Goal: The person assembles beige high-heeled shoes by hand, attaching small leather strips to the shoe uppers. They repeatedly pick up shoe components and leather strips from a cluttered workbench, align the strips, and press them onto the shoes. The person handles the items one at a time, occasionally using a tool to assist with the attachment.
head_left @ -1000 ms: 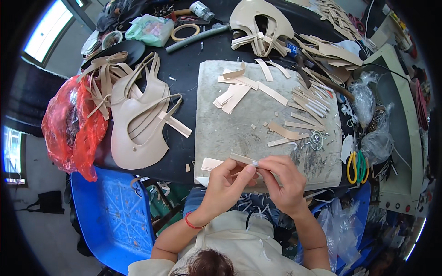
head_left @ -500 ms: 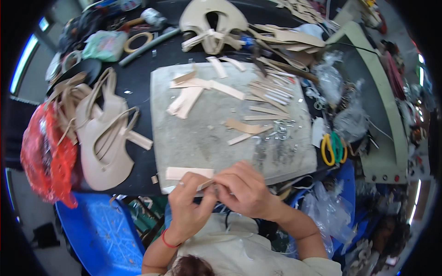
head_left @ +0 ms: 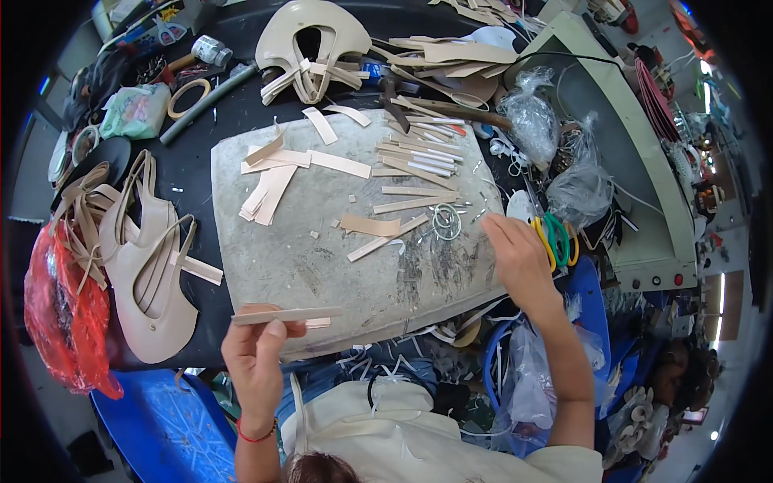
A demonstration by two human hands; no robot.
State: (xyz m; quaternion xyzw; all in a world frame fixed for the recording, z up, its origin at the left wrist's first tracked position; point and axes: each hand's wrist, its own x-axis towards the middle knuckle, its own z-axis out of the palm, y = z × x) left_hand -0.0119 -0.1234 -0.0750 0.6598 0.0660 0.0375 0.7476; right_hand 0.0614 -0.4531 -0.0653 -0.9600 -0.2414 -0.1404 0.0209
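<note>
My left hand point(head_left: 256, 354) pinches a flat beige leather strip point(head_left: 310, 314) between thumb and fingers, above the front left of the grey work board point(head_left: 322, 266). Part of another pale strip point(head_left: 320, 323) shows beneath it. Over the board's right edge is my right hand point(head_left: 522, 262), with its fingers drawn together at the tips. Whatever they pinch is too small to make out. Small metal pieces point(head_left: 481, 211) lie close to those fingertips. A pale green ring point(head_left: 447, 221) rests on the board, beside narrow strips point(head_left: 415, 201).
Wide pale strips point(head_left: 270, 189) lie at the board's far left. Beige shoe uppers point(head_left: 149, 298) sit left, by a red plastic bag point(head_left: 64, 298). Yellow-and-green-handled scissors point(head_left: 555, 241) lie just right of my right hand. A blue tray point(head_left: 177, 427) stands below the table's left edge.
My hands have parted: the left has moved left with the strip, and the right has moved right and away from me to the board's right edge. The whole view has shifted.
</note>
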